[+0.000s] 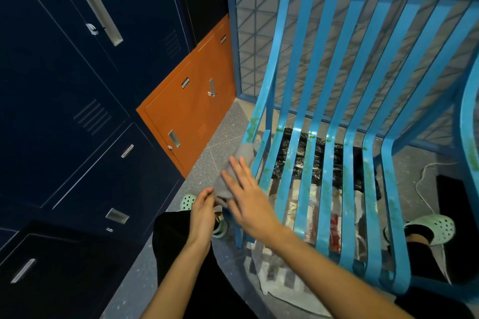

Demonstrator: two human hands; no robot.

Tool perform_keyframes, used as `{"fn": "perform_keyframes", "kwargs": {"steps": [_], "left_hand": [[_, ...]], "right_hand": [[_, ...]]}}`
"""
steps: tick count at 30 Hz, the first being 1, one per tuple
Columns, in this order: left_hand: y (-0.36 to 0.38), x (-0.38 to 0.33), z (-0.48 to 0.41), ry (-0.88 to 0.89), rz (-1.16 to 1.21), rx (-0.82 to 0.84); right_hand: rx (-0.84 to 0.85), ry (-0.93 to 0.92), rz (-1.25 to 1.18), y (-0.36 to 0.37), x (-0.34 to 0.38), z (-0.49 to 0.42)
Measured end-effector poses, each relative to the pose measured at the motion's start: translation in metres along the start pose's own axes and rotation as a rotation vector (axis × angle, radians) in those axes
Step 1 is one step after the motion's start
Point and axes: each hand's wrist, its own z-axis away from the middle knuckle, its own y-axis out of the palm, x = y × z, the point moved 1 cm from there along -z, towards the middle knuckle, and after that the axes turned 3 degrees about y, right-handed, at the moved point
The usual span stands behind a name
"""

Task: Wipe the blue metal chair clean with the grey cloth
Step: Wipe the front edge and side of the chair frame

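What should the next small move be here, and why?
Probably bring the grey cloth across onto the left side of the blue chair and start rubbing. The cloth is off the chair, pinched at its lower end by the left hand, with the straight fingers of the right hand laid on it. Greenish smears show on the chair right beside it.

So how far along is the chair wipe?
Nothing looks done yet: greenish smears mark the seat slats and left rail of the blue metal chair. In hand: the left hand pinches the grey cloth by its end, the right hand lies flat on it, beside the chair's left edge. Left: wiping the whole chair.
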Motion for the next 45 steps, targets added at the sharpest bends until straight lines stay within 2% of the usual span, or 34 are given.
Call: {"fn": "perform_keyframes", "kwargs": {"steps": [4, 8, 11, 14, 16, 17, 19, 21, 22, 24, 26, 28, 30, 34, 37, 39, 41, 43, 45], "left_hand": [[0.002, -0.017, 0.004, 0.227, -0.02, -0.156], [0.014, -0.034, 0.012, 0.337, -0.033, -0.083], [0.019, -0.037, 0.008, 0.313, 0.033, -0.124], [0.022, -0.036, -0.006, 0.147, 0.067, -0.104], [0.024, -0.036, -0.009, 0.115, -0.058, -0.072], [0.024, -0.039, -0.007, 0.173, -0.125, -0.088], [0.023, -0.053, 0.003, 0.432, -0.233, -0.16], [0.033, -0.059, 0.006, 0.636, -0.361, -0.088], [0.042, -0.059, 0.006, 0.636, -0.47, 0.003], [0.058, -0.05, 0.002, 0.516, -0.723, 0.155], [0.065, -0.044, -0.009, 0.477, -0.912, 0.179], [0.068, -0.049, -0.022, 0.487, -1.017, 0.147], [0.073, -0.058, -0.036, 0.482, -1.064, 0.141], [0.09, -0.076, -0.061, 0.411, -1.11, 0.155], [0.093, -0.077, -0.065, 0.425, -1.055, 0.162], [0.087, -0.073, -0.056, 0.469, -0.979, 0.161], [0.076, -0.062, -0.045, 0.538, -0.939, 0.128], [0.061, -0.044, -0.028, 0.578, -0.864, 0.121], [0.046, -0.027, -0.006, 0.546, -0.74, 0.146]], "right_hand": [[-0.002, 0.079, -0.268, 0.001, 0.016, 0.025], [-0.021, 0.184, -0.293, -0.003, 0.011, -0.005], [-0.038, 0.289, -0.226, -0.013, -0.004, -0.042], [-0.053, 0.311, -0.141, -0.017, -0.006, -0.053], [-0.044, 0.264, -0.246, -0.017, 0.0, -0.036], [-0.03, 0.25, -0.345, -0.017, 0.002, -0.024], [-0.019, 0.249, -0.547, -0.018, -0.001, -0.003], [-0.019, 0.272, -0.708, -0.02, -0.011, 0.003], [-0.013, 0.298, -0.781, -0.022, -0.017, 0.002], [-0.049, 0.387, -0.948, -0.025, -0.027, 0.002], [-0.133, 0.514, -1.067, -0.027, -0.037, 0.003], [-0.167, 0.645, -1.043, -0.02, -0.051, 0.006], [-0.08, 0.724, -0.925, -0.01, -0.059, 0.009], [0.208, 0.659, -0.598, 0.008, -0.059, 0.018], [0.294, 0.602, -0.28, 0.013, -0.061, 0.023], [0.311, 0.597, -0.208, 0.013, -0.065, 0.024], [0.273, 0.636, -0.31, 0.014, -0.063, 0.025], [0.163, 0.715, -0.589, 0.011, -0.056, 0.021], [0.082, 0.746, -0.834, 0.007, -0.047, 0.012]]}}
